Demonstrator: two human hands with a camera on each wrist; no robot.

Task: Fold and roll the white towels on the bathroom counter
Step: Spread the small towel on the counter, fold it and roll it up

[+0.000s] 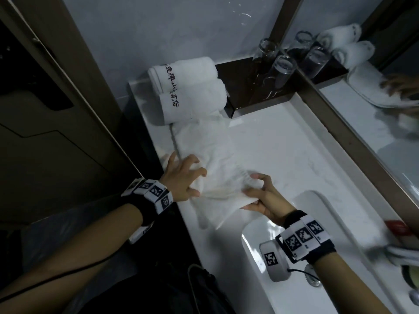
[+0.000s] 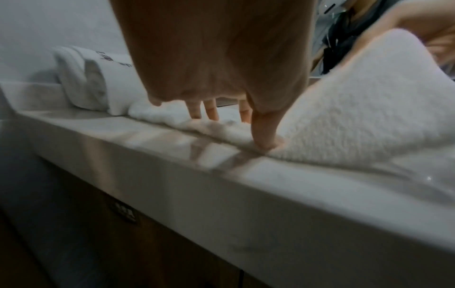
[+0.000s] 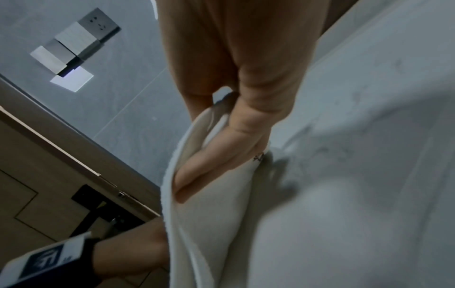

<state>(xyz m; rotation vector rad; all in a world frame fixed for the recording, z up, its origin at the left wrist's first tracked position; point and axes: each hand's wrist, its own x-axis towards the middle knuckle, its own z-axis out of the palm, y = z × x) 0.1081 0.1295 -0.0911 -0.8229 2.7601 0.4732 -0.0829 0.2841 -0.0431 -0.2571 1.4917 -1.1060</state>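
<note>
A loose white towel (image 1: 210, 155) lies lengthwise on the white counter (image 1: 283, 143), its near end lifted. My left hand (image 1: 195, 177) has its fingers spread and presses the towel's left side down near the counter's front edge. In the left wrist view the left hand (image 2: 236, 126) points its fingertips down onto the towel (image 2: 357, 109). My right hand (image 1: 251, 189) grips the near end of the towel, and in the right wrist view the right hand (image 3: 204, 165) has its fingers curled round a fold of the towel (image 3: 209, 224). Two rolled towels (image 1: 188, 89) with black lettering lie stacked at the back left.
Upturned glasses (image 1: 283, 66) stand on a dark tray (image 1: 244, 87) behind the towel. The sink (image 1: 256, 227) lies right beside my right wrist. A mirror (image 1: 374, 114) runs along the counter's right side. A red item (image 1: 396, 227) sits at the far right.
</note>
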